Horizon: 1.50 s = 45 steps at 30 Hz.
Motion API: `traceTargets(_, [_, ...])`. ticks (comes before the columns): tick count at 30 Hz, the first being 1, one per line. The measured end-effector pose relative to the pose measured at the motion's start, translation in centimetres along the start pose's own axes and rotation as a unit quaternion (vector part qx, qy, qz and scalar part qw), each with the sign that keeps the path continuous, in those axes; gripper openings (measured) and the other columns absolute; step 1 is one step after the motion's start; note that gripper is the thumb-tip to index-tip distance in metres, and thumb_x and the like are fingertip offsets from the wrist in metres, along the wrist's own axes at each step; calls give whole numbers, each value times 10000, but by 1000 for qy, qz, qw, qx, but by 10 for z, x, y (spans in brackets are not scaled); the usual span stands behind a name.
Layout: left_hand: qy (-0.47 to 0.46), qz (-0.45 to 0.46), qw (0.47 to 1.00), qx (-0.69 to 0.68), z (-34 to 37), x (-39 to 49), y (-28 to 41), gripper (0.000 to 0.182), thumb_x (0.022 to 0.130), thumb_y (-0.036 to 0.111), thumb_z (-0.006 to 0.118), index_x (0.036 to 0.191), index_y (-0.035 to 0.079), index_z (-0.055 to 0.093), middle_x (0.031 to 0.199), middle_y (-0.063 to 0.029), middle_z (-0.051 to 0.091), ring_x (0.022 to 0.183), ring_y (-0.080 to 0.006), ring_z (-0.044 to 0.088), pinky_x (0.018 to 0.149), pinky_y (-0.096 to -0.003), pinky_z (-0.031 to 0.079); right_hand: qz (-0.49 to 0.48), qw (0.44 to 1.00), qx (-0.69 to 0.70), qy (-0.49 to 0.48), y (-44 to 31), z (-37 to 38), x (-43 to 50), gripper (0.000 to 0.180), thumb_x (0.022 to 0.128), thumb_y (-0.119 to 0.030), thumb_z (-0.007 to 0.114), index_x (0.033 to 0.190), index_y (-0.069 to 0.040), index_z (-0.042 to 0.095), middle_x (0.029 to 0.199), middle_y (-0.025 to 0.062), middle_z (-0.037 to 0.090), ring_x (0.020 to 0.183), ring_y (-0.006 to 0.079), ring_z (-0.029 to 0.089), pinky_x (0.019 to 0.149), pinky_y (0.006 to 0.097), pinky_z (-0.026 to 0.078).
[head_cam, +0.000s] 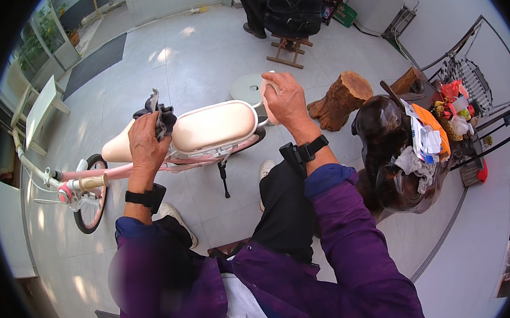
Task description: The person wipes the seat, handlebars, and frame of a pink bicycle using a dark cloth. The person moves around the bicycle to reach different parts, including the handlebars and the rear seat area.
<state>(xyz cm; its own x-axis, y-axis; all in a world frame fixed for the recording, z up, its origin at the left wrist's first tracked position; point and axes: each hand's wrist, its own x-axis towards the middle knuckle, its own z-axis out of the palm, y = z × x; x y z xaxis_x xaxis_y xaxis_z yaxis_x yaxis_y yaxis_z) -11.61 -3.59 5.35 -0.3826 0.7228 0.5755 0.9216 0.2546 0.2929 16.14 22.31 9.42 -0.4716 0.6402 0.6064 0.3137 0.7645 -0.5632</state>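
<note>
A small pink and white bicycle stands across in front of me, its handlebar (76,184) to the left and its kickstand (223,179) down. My left hand (147,139) grips a crumpled dark grey cloth (162,118) at the gap between the front saddle (116,147) and the padded rear seat (215,125), both cream. At the rear end, my right hand (285,100) holds the upper edge of a pale pink backrest (268,98), thumb on the near side and fingers over the top. Part of the rear wheel is hidden beneath the seat.
Behind the backrest sits a pale round stool (246,87). To the right are a tree-stump seat (345,99) and a dark polished wooden table (383,168) bearing papers and rags (416,166). Farther back, a person (292,11) sits on a wooden stool (289,50). White chairs (43,108) stand left.
</note>
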Motion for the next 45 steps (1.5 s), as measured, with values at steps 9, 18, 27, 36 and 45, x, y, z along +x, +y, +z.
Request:
traceTargets(9, [27, -11, 1000, -11, 8, 3, -7, 540, 769, 96, 799, 1290, 8, 687, 1239, -202, 722, 1191, -403, 664, 1065, -502, 499, 14, 1000, 21, -4, 0, 10, 9, 306, 940, -137, 630, 1194, -87, 793, 1153, 162, 745, 1080, 360, 707, 971, 436, 574])
traceTargets(18, [40, 6, 999, -13, 10, 6, -10, 348, 889, 163, 784, 1209, 49, 712, 1148, -191, 741, 1086, -415, 683, 970, -509, 534, 67, 995, 67, -18, 2, 19, 9, 329, 916, -141, 615, 1183, -93, 802, 1167, 196, 714, 1070, 393, 701, 987, 447, 568])
traceTargets(27, [28, -36, 999, 10, 9, 10, -4, 303, 908, 217, 790, 1153, 54, 714, 1103, -172, 745, 1076, -402, 682, 954, -502, 528, 47, 996, 69, -8, 7, 21, 11, 350, 881, -134, 638, 1188, -116, 803, 1172, 187, 723, 1062, 388, 708, 976, 444, 577])
traceTargets(36, [69, -30, 997, -4, 17, 6, -6, 533, 735, 92, 799, 1253, 15, 700, 1202, -192, 734, 1183, -394, 669, 1055, -506, 506, 25, 999, 30, -27, 8, 15, 18, 344, 867, -153, 691, 1192, -108, 792, 1202, 139, 732, 1114, 347, 711, 1007, 411, 572])
traceTargets(45, [52, -64, 997, 1, 14, 12, -7, 488, 767, 139, 802, 1237, 34, 721, 1180, -156, 746, 1169, -362, 675, 1037, -485, 496, 77, 993, 79, -42, 7, 21, 23, 325, 893, -113, 707, 1203, -98, 803, 1229, 109, 730, 1139, 280, 713, 1005, 357, 562])
